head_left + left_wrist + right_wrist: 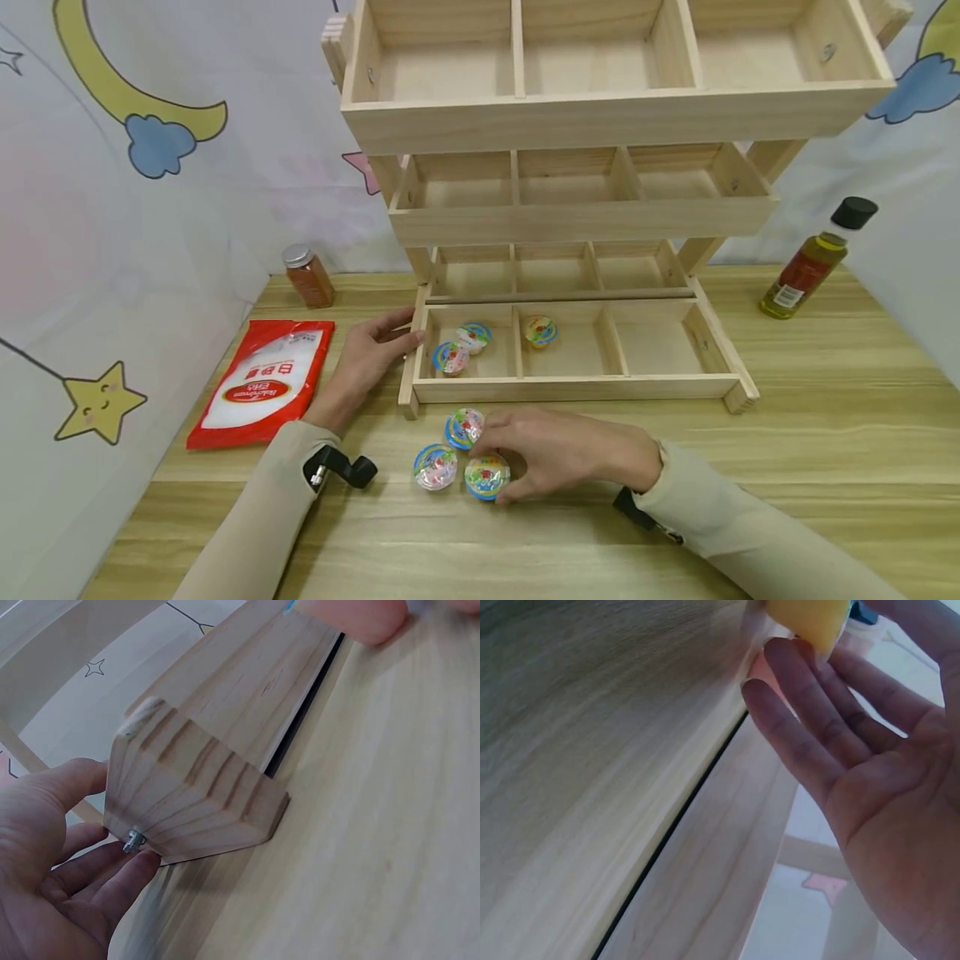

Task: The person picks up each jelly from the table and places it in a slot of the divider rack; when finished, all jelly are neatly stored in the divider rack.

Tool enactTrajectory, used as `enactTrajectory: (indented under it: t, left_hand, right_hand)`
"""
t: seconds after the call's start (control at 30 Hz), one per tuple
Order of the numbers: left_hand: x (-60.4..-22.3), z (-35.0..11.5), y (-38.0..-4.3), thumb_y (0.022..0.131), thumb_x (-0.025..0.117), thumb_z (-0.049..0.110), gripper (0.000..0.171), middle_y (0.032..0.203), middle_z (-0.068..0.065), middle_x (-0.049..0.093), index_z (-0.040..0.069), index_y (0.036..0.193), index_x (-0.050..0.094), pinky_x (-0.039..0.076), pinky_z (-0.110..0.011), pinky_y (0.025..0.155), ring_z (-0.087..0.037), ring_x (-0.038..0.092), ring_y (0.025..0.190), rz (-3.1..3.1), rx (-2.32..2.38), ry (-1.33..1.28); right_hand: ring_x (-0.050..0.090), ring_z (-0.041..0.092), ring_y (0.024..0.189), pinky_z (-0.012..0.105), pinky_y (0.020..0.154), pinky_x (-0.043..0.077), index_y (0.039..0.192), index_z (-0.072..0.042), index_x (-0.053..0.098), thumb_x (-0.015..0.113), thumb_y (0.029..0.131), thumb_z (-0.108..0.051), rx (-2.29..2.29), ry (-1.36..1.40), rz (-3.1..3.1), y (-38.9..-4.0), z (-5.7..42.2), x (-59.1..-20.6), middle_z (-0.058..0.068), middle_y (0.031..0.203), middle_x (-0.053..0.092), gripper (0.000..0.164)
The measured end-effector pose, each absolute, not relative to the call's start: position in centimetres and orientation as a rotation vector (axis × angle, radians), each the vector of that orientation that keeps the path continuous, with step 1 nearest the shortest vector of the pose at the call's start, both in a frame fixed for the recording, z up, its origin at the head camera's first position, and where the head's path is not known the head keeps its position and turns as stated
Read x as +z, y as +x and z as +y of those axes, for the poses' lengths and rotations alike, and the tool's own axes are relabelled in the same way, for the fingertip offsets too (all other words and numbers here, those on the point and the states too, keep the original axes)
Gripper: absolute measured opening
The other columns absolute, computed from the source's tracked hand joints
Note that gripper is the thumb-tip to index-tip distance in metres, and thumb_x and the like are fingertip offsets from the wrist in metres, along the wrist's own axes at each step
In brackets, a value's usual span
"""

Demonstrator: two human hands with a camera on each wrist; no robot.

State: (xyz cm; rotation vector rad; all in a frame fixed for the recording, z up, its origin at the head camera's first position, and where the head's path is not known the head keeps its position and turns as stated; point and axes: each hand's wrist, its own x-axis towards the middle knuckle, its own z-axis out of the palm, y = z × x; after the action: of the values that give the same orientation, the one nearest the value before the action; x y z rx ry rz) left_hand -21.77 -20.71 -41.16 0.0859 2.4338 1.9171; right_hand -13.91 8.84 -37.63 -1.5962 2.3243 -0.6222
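Observation:
Three small jelly cups with printed foil lids lie on the table in front of the wooden rack (577, 389). My right hand (558, 450) pinches the nearest one, a yellow jelly cup (487, 477), between thumb and fingers. In the right wrist view that yellow cup (810, 622) shows at the fingertips. Close beside it are a pink-lidded jelly cup (435, 467) and another jelly cup (464, 428), partly behind my fingers. My left hand (367, 358) rests its fingers against the rack's left side, near a metal bolt (133, 841).
The rack's bottom tray holds two jelly cups (451, 358) in its left compartment and a yellow one (540, 331) in the middle. Upper tiers (615, 121) overhang it. A red-and-white bag (262, 383) and a spice jar (308, 277) are left; an oil bottle (813, 262) stands right.

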Motion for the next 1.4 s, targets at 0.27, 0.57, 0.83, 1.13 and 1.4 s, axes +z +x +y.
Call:
enactTrajectory:
  t: [0.27,0.57,0.83,1.13,1.4]
  left_hand:
    - [-41.2,-21.0,-21.8,0.099,0.078,0.019,0.06,0.15,-0.02,0.059,0.001,0.152,0.057,0.052,-0.025,0.102,-0.033,0.059,0.136,2.453,1.894,0.077]
    - [-41.1,-20.9,-21.7,0.099,0.078,0.021,0.059,0.15,-0.019,0.059,0.002,0.151,0.058,0.051,-0.03,0.106,-0.032,0.059,0.136,2.458,1.889,0.081]
    - [-41.4,-20.9,-21.8,0.099,0.078,0.02,0.058,0.148,-0.019,0.061,0.002,0.151,0.058,0.052,-0.03,0.105,-0.033,0.061,0.134,2.462,1.892,0.089]
    - [-41.5,-20.8,-22.1,0.099,0.078,0.02,0.059,0.149,-0.019,0.06,0.001,0.151,0.058,0.052,-0.029,0.104,-0.032,0.061,0.134,2.462,1.89,0.095]
    - [-41.5,-20.9,-22.1,0.099,0.078,0.02,0.059,0.15,-0.019,0.06,0.002,0.152,0.057,0.053,-0.028,0.103,-0.032,0.06,0.135,2.455,1.892,0.084]
  right_hand:
    - [0.062,0.005,0.108,0.024,0.099,0.051,0.126,-0.006,0.072,0.085,0.09,-0.02,-0.664,-1.556,2.322,-13.9,8.8,-37.3,0.0,0.123,0.068,0.04]
    - [0.063,0.009,0.097,0.026,0.089,0.055,0.127,-0.003,0.071,0.089,0.086,-0.012,-0.822,-1.596,2.38,-15.1,10.2,-35.6,-0.002,0.109,0.065,0.046]
    - [0.069,0.017,0.105,0.037,0.093,0.059,0.132,0.002,0.067,0.087,0.087,-0.006,-0.914,-1.455,2.492,-16.6,12.0,-34.3,0.003,0.118,0.066,0.05]
    - [0.071,0.024,0.105,0.039,0.093,0.06,0.13,0.002,0.065,0.087,0.086,-0.004,-1.004,-1.295,2.622,-18.0,13.3,-33.6,0.01,0.122,0.071,0.049]
    - [0.071,0.025,0.102,0.042,0.091,0.059,0.127,0.002,0.068,0.086,0.087,-0.006,-1.001,-1.266,2.705,-19.0,14.0,-34.0,0.01,0.119,0.072,0.045]
